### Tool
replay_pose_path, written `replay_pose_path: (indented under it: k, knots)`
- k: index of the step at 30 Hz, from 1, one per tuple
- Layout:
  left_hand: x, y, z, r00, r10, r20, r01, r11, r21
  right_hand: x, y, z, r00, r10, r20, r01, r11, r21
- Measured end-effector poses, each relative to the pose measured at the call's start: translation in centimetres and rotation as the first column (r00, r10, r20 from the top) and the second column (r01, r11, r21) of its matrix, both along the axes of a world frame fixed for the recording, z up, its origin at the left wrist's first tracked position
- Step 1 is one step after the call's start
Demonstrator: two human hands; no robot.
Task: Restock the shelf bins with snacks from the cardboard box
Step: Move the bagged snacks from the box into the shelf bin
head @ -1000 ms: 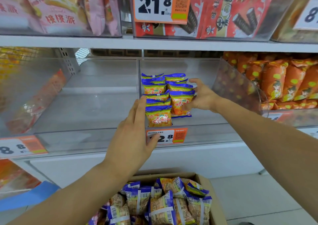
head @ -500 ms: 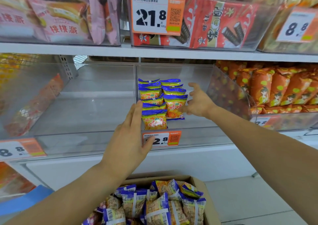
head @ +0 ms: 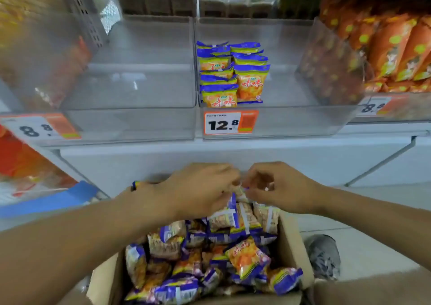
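An open cardboard box (head: pixel 292 241) on the floor below me holds several blue-and-orange snack packets (head: pixel 245 257). Both hands are at the box's far end. My left hand (head: pixel 200 188) curls its fingers over the tops of a row of upright packets (head: pixel 233 216), and my right hand (head: pixel 283 188) pinches the same row from the right. The fingertips of the two hands nearly meet. Above, the middle clear shelf bin (head: pixel 291 123) has two short rows of the same packets (head: pixel 229 76) standing at its left side.
A 12.8 price tag (head: pixel 231 123) hangs on the middle bin's front. Left of it is a clear bin (head: pixel 130 83) with no packets. Orange snack bags (head: pixel 391 48) fill the right bin. A grey shoe (head: pixel 324 255) stands right of the box.
Both hands have left the shelf bin and dropped to the box, where they now grip packets. My view has tilted down towards the box.
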State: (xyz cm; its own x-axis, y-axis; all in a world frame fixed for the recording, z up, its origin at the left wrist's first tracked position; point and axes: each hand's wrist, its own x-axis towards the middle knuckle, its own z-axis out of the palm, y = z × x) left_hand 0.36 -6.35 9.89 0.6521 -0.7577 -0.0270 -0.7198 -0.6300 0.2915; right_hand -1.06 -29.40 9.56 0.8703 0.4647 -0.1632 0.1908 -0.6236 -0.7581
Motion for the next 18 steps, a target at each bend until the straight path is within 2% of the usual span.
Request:
replay_pose_path:
  k: [1,2,3,5,8,12,14,16,18]
  knots:
    - [-0.9,0.0,-1.5,0.997,-0.058,-0.059,0.067,0.983,0.169,-0.6,-0.3,-1.9,0.992,0.061,-0.113,-0.074,0.991,-0.112]
    - [-1.8,0.1,-2.9,0.985,-0.095,-0.142,0.131,0.954,0.27,-1.4,-0.5,-3.8,0.966,0.125,-0.227,-0.174,0.961,-0.214]
    - [-2.7,0.2,-4.2,0.969,-0.102,-0.225,0.172,0.931,0.321,-2.2,-0.7,-5.5,0.927,0.182,-0.328,-0.282,0.914,-0.29]
    - [-4.3,0.8,-6.7,0.935,-0.084,-0.344,0.204,0.921,0.331,-3.8,-0.7,-8.0,0.851,0.277,-0.446,-0.459,0.805,-0.375]
    - [-6.0,2.1,-10.9,0.904,-0.047,-0.424,0.202,0.923,0.327,-5.5,-0.6,-9.6,0.811,0.342,-0.474,-0.551,0.717,-0.427]
    - [-6.9,4.8,-16.7,0.892,0.059,-0.448,0.14,0.906,0.398,-6.4,-0.3,-10.9,0.834,0.299,-0.464,-0.516,0.719,-0.465]
    - [-6.4,6.5,-19.7,0.885,0.095,-0.456,0.128,0.891,0.435,-6.6,0.2,-11.1,0.826,0.291,-0.482,-0.531,0.688,-0.495]
    - [-6.1,7.8,-20.6,0.868,0.13,-0.479,0.121,0.881,0.458,-6.6,0.7,-11.1,0.811,0.304,-0.499,-0.557,0.66,-0.504]
    - [-6.4,8.2,-19.6,0.851,0.15,-0.503,0.106,0.89,0.444,-6.3,1.0,-11.1,0.81,0.312,-0.497,-0.557,0.674,-0.485]
